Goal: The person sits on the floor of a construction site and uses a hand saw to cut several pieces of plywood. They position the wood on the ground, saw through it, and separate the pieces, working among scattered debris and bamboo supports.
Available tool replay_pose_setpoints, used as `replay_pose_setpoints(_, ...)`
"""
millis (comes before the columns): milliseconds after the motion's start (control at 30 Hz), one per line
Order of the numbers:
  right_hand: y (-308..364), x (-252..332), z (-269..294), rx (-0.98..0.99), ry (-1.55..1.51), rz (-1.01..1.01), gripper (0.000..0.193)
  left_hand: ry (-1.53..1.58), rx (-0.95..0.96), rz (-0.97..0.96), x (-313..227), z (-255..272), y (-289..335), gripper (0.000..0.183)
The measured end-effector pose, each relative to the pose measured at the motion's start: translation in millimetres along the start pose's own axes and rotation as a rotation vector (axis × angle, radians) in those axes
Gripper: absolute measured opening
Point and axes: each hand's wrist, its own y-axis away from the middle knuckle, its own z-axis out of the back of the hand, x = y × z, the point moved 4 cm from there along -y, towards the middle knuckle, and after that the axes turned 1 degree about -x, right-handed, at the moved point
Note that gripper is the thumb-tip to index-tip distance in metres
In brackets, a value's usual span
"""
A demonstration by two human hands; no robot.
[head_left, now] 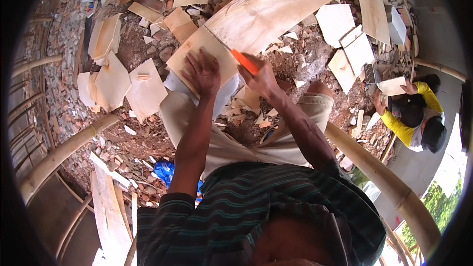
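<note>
My left hand (202, 74) lies flat with spread fingers on a pale, squarish thin board (195, 48). My right hand (260, 78) is closed around an orange-handled tool (245, 62) at the board's right corner. From the tool's tip, a thin dark line runs up-left along the seam between the square board and a long, curved pale sheet (276, 7); whether it is a blade or a gap I cannot make out. Beneath the board, above my knees, is a whitish slab (226, 93).
Broken board pieces (112, 81) and rubble cover the ground. Bamboo poles (384, 172) flank me on both sides. At right, a co-worker in yellow sleeves (401, 130) holds a small board (392, 86). A blue plastic bag (165, 171) lies by my left forearm.
</note>
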Motion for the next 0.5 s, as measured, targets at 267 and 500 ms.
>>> replay_pose_setpoints(267, 115, 22, 77, -0.002, 0.107, 0.119, 0.038, 0.004, -0.111, -0.044, 5, -8, 6, 0.060)
replay_pose_setpoints(500, 11, -9, 6, 0.011, -0.093, -0.032, 0.036, -0.042, -0.083, -0.055, 3, -7, 3, 0.063)
